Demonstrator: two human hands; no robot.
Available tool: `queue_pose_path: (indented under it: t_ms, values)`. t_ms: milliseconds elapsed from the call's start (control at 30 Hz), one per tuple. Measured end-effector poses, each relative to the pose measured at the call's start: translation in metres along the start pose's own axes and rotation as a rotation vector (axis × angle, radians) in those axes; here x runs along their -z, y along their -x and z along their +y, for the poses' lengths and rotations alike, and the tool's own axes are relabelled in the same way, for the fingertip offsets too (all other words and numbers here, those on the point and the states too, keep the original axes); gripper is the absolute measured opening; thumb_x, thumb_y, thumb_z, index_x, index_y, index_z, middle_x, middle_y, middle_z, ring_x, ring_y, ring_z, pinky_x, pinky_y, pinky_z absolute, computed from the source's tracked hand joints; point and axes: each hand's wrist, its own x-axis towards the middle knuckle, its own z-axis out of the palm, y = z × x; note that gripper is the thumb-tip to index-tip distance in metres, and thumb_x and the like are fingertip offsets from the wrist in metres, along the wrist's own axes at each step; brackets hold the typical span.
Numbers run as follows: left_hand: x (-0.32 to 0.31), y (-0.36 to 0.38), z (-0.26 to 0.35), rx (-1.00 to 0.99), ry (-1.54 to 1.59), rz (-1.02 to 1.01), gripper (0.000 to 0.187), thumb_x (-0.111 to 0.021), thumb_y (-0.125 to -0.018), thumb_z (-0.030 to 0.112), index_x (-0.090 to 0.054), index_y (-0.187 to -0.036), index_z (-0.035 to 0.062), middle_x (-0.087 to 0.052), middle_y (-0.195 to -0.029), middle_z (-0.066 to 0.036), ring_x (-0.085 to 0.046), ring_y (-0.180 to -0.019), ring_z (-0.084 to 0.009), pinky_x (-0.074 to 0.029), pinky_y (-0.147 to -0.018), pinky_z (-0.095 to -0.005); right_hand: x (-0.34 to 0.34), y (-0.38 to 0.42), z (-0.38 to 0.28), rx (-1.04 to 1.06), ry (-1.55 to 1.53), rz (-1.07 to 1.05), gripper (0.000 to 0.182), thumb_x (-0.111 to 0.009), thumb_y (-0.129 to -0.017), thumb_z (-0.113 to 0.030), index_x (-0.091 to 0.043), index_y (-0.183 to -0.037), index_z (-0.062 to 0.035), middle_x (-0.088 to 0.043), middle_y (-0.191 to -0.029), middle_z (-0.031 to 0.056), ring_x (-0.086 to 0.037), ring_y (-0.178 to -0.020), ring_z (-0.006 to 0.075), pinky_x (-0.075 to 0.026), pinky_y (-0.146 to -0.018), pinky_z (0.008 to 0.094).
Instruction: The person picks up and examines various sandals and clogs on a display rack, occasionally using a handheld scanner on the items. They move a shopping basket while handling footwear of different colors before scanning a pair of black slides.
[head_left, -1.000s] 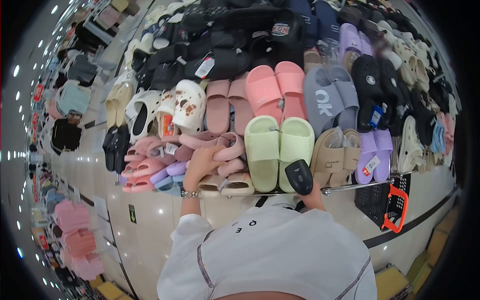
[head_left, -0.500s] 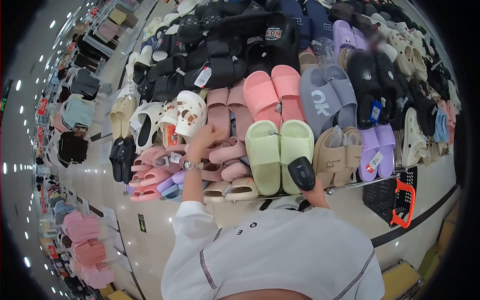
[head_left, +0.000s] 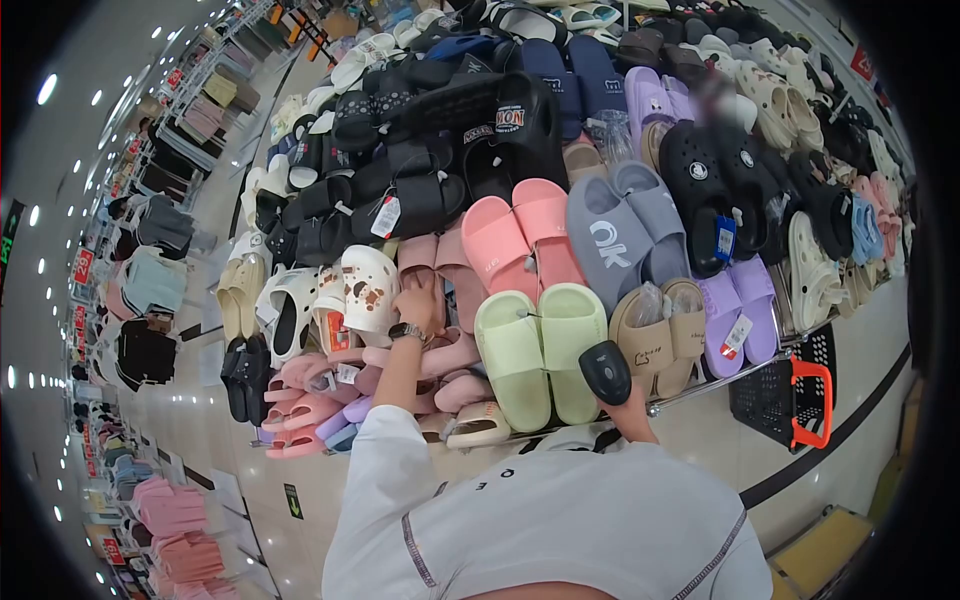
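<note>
My left hand (head_left: 420,308), with a watch on the wrist, reaches onto the dusty-pink slippers (head_left: 455,262), its fingers extended over the left one. Just left of it stands a white clog (head_left: 368,295) with brown bear patterns. Pink slippers (head_left: 452,352) lie beneath the wrist. Wrapped round a black handheld device (head_left: 605,372), my right hand (head_left: 630,412) is mostly hidden behind it. The device overlaps the right edge of the pale green slippers (head_left: 515,345), next to beige slippers (head_left: 645,350).
Black slides (head_left: 410,200), coral slippers (head_left: 520,235), grey slippers (head_left: 620,230) and black clogs (head_left: 705,180) fill the rack further back. A black basket (head_left: 760,400) with an orange handle is at the right. Clothing racks (head_left: 160,290) line the left aisle.
The view has shifted, so the footwear appears lower. My left hand has moved further over the dusty-pink slippers, its fingers straighter. My right hand still holds the black device.
</note>
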Motion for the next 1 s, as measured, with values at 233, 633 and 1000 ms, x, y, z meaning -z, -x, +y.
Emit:
queue_pose_path:
  t_ms: [233,633,1000]
  values:
    - [-0.010,0.004,-0.005,-0.090,-0.060,0.209,0.094,-0.079,-0.049,0.037,-0.032,-0.128,0.0167,-0.034,-0.132,-0.015,-0.057,-0.094,-0.0297,-0.051,-0.063,-0.0419,0.000,0.002,-0.003,0.043,-0.047,0.026,0.020,-0.068,-0.069,-0.008,-0.059,-0.085,0.0013,-0.062,-0.074,0.0051,-0.054,-0.068,0.0101,-0.043,-0.063,0.0275]
    - [0.154,-0.067,0.047,-0.364,0.656,0.750,0.048,-0.067,-0.067,0.030,-0.047,-0.103,0.0053,-0.053,-0.099,-0.015,-0.052,-0.092,-0.0323,-0.045,-0.075,-0.0391,0.012,-0.002,0.002,0.080,-0.105,0.068,0.023,-0.067,-0.068,-0.003,-0.059,-0.090,0.0007,-0.062,-0.082,0.0070,-0.055,-0.075,0.0110,-0.044,-0.070,0.0268]
    - [0.243,-0.187,0.134,-0.646,0.538,0.782,0.063,-0.054,-0.071,0.053,-0.055,-0.106,0.0010,-0.059,-0.093,-0.020,-0.056,-0.091,-0.0294,-0.044,-0.080,-0.0379,0.022,-0.007,-0.004,0.042,-0.020,-0.024,0.036,-0.066,-0.062,-0.007,-0.055,-0.096,-0.0004,-0.061,-0.082,0.0131,-0.059,-0.076,0.0198,-0.045,-0.069,0.0302]
